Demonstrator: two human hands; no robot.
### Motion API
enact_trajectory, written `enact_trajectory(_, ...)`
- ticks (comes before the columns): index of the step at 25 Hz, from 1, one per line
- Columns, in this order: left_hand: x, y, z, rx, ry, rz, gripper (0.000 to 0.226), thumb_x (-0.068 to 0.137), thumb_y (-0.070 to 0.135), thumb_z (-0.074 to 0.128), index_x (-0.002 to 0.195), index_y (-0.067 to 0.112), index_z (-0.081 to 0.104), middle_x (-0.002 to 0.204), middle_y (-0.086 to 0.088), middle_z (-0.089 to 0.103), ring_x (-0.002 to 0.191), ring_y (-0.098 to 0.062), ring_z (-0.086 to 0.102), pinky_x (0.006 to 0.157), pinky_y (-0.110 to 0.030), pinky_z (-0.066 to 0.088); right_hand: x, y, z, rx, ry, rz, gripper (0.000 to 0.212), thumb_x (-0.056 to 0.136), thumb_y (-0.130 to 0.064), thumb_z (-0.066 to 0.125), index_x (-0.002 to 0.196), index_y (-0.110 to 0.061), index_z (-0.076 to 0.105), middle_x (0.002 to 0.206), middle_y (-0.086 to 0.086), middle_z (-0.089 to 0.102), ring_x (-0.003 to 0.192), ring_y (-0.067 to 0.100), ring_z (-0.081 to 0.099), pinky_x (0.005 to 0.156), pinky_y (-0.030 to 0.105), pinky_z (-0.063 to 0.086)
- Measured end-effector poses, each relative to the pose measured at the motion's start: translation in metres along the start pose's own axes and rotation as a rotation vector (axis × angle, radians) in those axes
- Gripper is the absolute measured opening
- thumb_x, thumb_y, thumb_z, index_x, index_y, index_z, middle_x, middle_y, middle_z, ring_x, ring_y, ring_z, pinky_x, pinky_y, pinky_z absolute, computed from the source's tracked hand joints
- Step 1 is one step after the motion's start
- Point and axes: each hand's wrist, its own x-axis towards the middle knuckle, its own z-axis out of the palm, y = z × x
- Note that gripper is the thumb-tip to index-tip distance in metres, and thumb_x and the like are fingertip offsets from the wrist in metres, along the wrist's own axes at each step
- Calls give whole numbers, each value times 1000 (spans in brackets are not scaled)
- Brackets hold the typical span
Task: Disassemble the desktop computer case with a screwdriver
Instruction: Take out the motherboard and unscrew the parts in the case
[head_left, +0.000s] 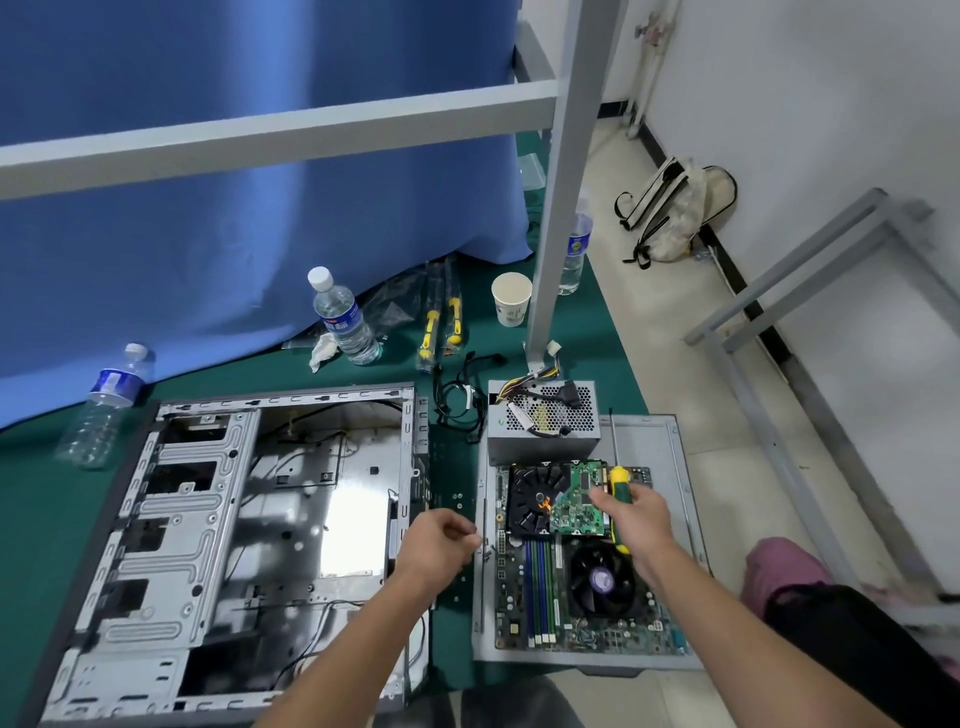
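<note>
Right hand (636, 522) grips the screwdriver (618, 493) by its green-yellow handle, over the pulled parts on the right: drive (579, 501), board (540, 587), PSU (543, 421), all stacked on the side panel (670, 467). Shaft points far, away from the person, tip near the PSU's right edge; long axis runs near-to-far, slightly tilted left. Left hand (439, 543) is loosely curled between case (208, 545) and panel; can't tell if it pinches a screw. Case lies open on the left, gutted, long axis near-to-far. Judging: late stage, parts out. Next move likely needs setting the tool down or finding remaining screws.
</note>
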Motion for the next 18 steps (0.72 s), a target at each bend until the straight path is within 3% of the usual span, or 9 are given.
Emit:
enact_trajectory(4,-1,0,1,-41,-29,-1,21,92,23,67,88,3,64,74,-5,63,70,-19,57,81,-38,56,8,6,8,-23,64,34,48,86,-26,72,127,-8,55,133,12,57,116,28,53,106,46,36)
enact_trajectory(8,2,1,3,-72,-29,-15,16,92,21,67,86,6,65,75,-4,63,70,-17,56,78,-31,55,9,10,10,-7,117,66,28,91,-28,68,111,-10,63,113,8,64,109,28,57,99,42,42)
enact_trajectory(10,3,2,4,-103,-51,-29,7,92,15,67,90,8,67,84,-6,68,76,-15,60,75,-24,57,2,9,10,2,193,0,18,94,-27,64,101,-10,61,98,7,63,96,29,58,82,37,46)
enact_trajectory(12,4,3,4,-173,-75,-38,4,92,9,67,95,7,66,93,-8,70,81,-15,65,70,-19,56,-14,6,11,44,241,-116,16,94,-26,62,90,-11,58,81,4,57,79,27,54,64,32,41)
enact_trajectory(14,5,4,3,-292,-100,-72,5,92,4,65,97,6,65,94,-10,72,81,-16,68,68,-21,57,-35,2,16,108,135,-184,16,91,-26,65,88,-12,58,73,4,55,68,21,51,59,29,42)
enact_trajectory(18,5,6,1,-461,-162,-122,8,95,3,60,102,3,64,86,-8,76,77,-16,70,73,-30,59,-74,-10,40,38,-301,-186,9,83,-24,75,90,-21,70,63,-6,63,53,9,56,51,21,48)
